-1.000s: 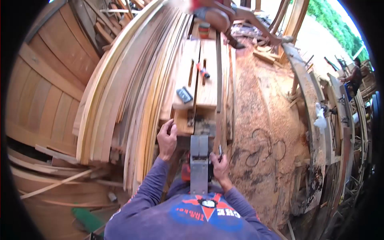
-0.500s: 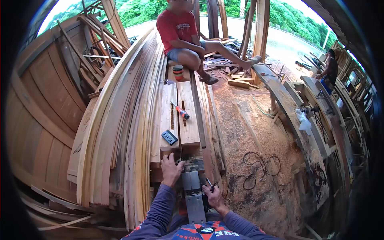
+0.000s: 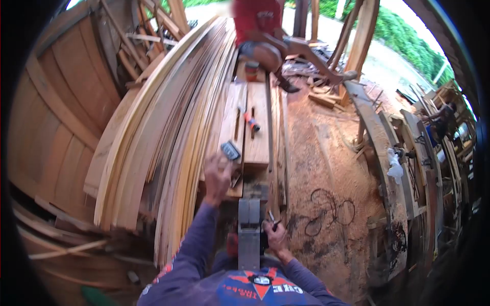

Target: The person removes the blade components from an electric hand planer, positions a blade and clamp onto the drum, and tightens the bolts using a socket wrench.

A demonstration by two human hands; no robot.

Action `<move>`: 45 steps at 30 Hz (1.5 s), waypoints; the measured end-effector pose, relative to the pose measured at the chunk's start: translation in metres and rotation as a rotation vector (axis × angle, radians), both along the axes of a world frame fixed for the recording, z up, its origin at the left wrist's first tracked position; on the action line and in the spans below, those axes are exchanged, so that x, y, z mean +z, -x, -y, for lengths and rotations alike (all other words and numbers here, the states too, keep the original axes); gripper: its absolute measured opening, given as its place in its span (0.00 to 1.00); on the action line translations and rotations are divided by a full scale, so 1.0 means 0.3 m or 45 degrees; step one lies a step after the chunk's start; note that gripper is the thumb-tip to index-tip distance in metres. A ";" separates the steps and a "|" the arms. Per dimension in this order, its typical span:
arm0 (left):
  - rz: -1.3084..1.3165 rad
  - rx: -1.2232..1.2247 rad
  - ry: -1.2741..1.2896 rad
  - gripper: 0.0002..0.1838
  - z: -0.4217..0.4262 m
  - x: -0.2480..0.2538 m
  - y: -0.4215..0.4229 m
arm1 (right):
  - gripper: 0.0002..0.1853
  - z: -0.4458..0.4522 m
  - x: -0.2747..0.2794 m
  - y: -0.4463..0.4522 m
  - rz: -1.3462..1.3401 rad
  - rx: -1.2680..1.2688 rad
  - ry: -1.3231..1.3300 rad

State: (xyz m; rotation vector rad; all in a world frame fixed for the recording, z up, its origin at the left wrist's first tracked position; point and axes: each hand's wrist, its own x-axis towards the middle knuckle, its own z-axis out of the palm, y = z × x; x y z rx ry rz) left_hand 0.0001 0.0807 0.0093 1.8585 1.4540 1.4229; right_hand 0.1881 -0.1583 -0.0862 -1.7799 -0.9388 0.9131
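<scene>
My left hand [image 3: 218,176] reaches forward, blurred by motion, with its fingers apart, just behind a small dark rectangular block [image 3: 230,151] on a light wooden beam [image 3: 256,143]. My right hand [image 3: 276,235] is closed around a small dark, pen-like tool [image 3: 273,220] with a light tip. Between my arms lies an upturned planer [image 3: 249,239], its grey metal bed facing up. Farther along the beams, near two long slots, rests an orange and black tool [image 3: 251,121].
Long planks [image 3: 153,137] are stacked at left. A person in a red shirt [image 3: 260,23] sits at the beams' far end beside a striped cup [image 3: 251,71]. A black cable [image 3: 332,211] lies on sawdust at right. Another person [image 3: 443,122] is at far right.
My left hand has moved forward from the beam's near end toward the dark block. The camera view has tilted and shifted. My right hand still holds the pen-like tool beside the planer.
</scene>
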 end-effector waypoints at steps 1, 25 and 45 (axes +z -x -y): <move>-0.006 -0.023 -0.020 0.31 -0.067 -0.031 0.017 | 0.27 0.006 0.009 -0.002 -0.028 -0.004 -0.014; -0.282 -0.129 0.165 0.58 -0.191 -0.083 0.049 | 0.44 -0.619 0.178 -0.162 0.247 0.480 0.306; -0.178 0.057 0.067 0.58 -0.142 -0.052 -0.015 | 0.22 -0.558 0.148 -0.095 0.486 0.319 -0.181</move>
